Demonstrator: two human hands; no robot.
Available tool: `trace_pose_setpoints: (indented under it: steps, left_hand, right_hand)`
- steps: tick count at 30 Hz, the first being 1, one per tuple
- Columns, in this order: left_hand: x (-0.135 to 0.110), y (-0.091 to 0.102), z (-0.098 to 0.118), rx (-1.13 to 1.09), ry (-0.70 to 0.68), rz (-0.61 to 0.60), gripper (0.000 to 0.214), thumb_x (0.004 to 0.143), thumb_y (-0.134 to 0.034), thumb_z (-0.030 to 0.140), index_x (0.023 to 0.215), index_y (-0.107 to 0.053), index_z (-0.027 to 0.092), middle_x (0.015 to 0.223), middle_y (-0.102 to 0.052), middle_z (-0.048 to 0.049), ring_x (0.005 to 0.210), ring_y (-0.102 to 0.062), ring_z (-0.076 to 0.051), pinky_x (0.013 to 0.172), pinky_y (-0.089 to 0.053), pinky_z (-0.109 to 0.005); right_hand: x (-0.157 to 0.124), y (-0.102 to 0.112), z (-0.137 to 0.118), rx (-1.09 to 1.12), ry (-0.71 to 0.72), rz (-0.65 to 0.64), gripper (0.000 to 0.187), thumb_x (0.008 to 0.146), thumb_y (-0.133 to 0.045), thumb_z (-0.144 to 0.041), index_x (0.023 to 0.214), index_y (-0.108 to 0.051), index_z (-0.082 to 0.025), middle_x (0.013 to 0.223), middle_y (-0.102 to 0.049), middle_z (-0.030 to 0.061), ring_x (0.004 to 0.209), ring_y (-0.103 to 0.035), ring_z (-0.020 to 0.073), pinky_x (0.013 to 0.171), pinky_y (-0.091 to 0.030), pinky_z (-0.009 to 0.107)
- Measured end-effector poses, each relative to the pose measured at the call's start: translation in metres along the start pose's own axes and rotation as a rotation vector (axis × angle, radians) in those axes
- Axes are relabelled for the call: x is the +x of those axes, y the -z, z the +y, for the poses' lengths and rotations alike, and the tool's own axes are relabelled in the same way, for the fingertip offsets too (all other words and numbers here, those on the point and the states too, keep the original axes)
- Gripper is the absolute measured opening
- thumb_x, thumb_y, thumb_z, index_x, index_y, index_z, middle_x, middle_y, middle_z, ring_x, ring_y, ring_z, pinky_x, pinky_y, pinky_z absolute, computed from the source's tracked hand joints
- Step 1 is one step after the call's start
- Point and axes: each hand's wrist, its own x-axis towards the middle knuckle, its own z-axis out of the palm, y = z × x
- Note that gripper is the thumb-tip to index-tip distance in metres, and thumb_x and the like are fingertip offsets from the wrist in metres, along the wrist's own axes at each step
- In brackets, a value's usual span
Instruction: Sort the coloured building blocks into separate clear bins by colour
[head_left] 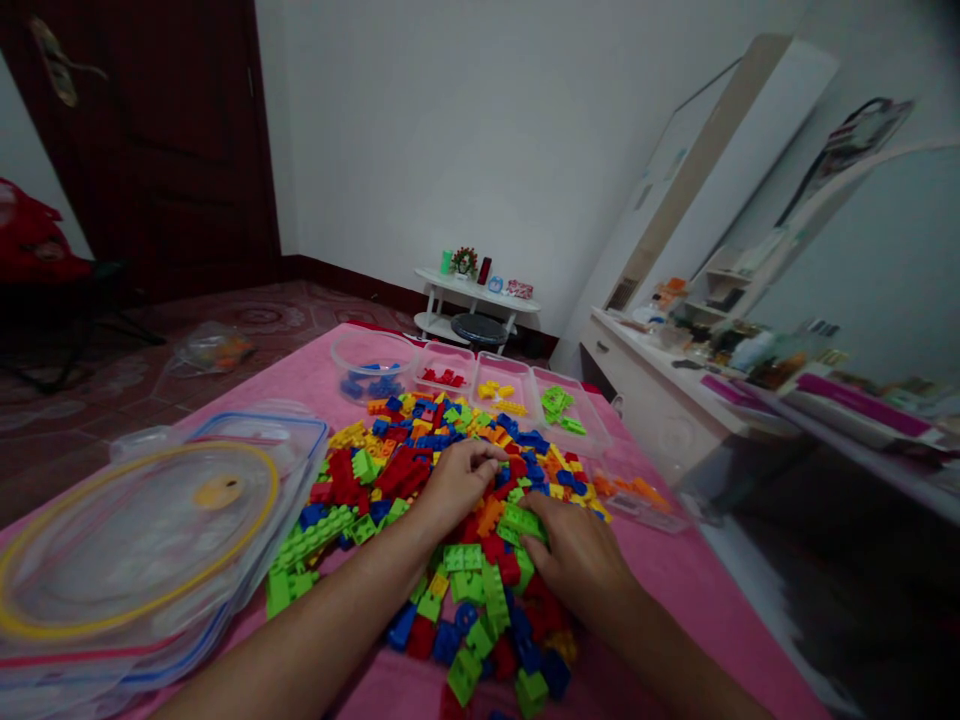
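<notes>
A big heap of toy building bricks [465,557] in green, blue, red, yellow and orange covers the middle of the pink cloth. My left hand [461,480] is over the centre of the heap with its fingers curled and thumb pressed in; whatever is between the fingertips is too small or hidden to name. Closer to me and to the right, my right hand [577,545] has thumb and fingers closed around a green brick [523,520] at the heap's right side. The palm hides part of that grip.
Behind the heap stand a round tub [360,345] with blue bricks and clear boxes with red bricks [444,378], yellow bricks [496,390] and green bricks [556,403]. Orange bricks [637,490] lie in a box at right. Stacked lids [135,540] occupy the left.
</notes>
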Motion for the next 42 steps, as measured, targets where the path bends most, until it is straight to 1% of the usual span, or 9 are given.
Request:
trace_pose_setpoints:
  steps: [7,10,14,18,23,27,30,37,42]
  left_hand:
    - [0.001,0.0,-0.003,-0.036,0.006,-0.001,0.02,0.075,-0.052,0.015,0.085,-0.069,0.015,0.078,-0.067,-0.0042,0.073,-0.062,-0.015,0.068,-0.047,-0.025]
    - [0.001,-0.001,-0.003,-0.033,0.015,0.009,0.019,0.074,-0.053,0.015,0.084,-0.069,0.016,0.078,-0.067,-0.0036,0.073,-0.061,-0.015,0.068,-0.047,-0.025]
    - [0.0,-0.001,-0.001,-0.032,0.019,0.009,0.02,0.073,-0.053,0.016,0.084,-0.069,0.015,0.078,-0.067,-0.0038,0.071,-0.061,-0.015,0.067,-0.047,-0.025]
    - [-0.001,0.0,0.002,-0.018,0.012,0.004,0.022,0.074,-0.051,0.015,0.085,-0.07,0.014,0.08,-0.067,-0.005,0.073,-0.061,-0.016,0.068,-0.047,-0.026]
    - [-0.001,0.0,0.001,0.02,-0.001,0.005,0.023,0.073,-0.051,0.014,0.086,-0.07,0.015,0.079,-0.067,-0.0048,0.073,-0.061,-0.016,0.068,-0.047,-0.026]
    - [-0.001,0.0,0.003,-0.035,0.01,0.009,0.022,0.075,-0.049,0.015,0.086,-0.069,0.015,0.072,-0.066,-0.0032,0.068,-0.062,-0.015,0.065,-0.047,-0.025]
    - [0.0,0.002,0.01,-0.098,0.026,0.061,0.02,0.076,-0.048,0.017,0.083,-0.066,0.014,0.071,-0.064,-0.0024,0.059,-0.059,-0.013,0.057,-0.045,-0.023]
    - [-0.005,0.012,0.031,-0.253,-0.064,0.376,0.02,0.081,-0.047,0.027,0.089,-0.062,0.016,0.058,-0.048,0.0043,0.047,-0.042,-0.008,0.044,-0.032,-0.019]
    - [-0.007,0.015,0.036,-0.244,-0.08,0.432,0.021,0.082,-0.047,0.026,0.09,-0.063,0.016,0.06,-0.053,0.0028,0.051,-0.046,-0.009,0.05,-0.035,-0.019]
  right_hand:
    - [0.036,0.024,0.039,0.498,0.036,0.108,0.018,0.06,-0.058,-0.019,0.077,-0.064,-0.019,0.059,-0.06,-0.0023,0.052,-0.051,0.0124,0.048,-0.033,0.021]
    - [0.075,0.043,0.071,0.766,-0.161,0.236,0.021,0.058,-0.061,-0.018,0.078,-0.062,-0.016,0.046,-0.051,-0.0066,0.037,-0.04,0.0075,0.038,-0.027,0.019]
    - [0.125,0.058,0.108,0.858,-0.417,0.398,0.016,0.06,-0.066,-0.018,0.075,-0.063,-0.012,0.039,-0.048,-0.0057,0.029,-0.036,0.0057,0.031,-0.021,0.017]
    - [0.155,0.056,0.121,0.842,-0.462,0.437,0.029,0.065,-0.068,-0.019,0.09,-0.063,-0.007,0.046,-0.057,0.0006,0.034,-0.051,0.0113,0.033,-0.036,0.019]
    - [0.167,0.042,0.088,0.721,-0.27,0.454,0.035,0.071,-0.066,-0.021,0.103,-0.063,-0.01,0.083,-0.07,0.0106,0.047,-0.061,0.0129,0.046,-0.047,0.024]
    - [0.157,0.021,0.03,0.615,0.005,0.363,0.02,0.068,-0.069,-0.02,0.088,-0.071,-0.021,0.097,-0.07,0.0041,0.072,-0.066,0.0158,0.072,-0.051,0.027]
    - [0.149,0.005,-0.003,0.334,0.199,0.284,0.027,0.074,-0.063,-0.019,0.1,-0.07,-0.023,0.111,-0.067,0.0046,0.102,-0.061,0.0195,0.091,-0.043,0.03]
    - [0.159,0.006,-0.021,0.161,0.164,0.237,0.025,0.081,-0.054,-0.023,0.1,-0.07,-0.02,0.106,-0.069,0.0075,0.101,-0.061,0.0217,0.087,-0.043,0.031]
    - [0.167,0.006,-0.036,0.126,0.212,0.173,0.031,0.074,-0.06,-0.02,0.103,-0.069,-0.023,0.107,-0.069,0.006,0.101,-0.061,0.0207,0.083,-0.043,0.027]
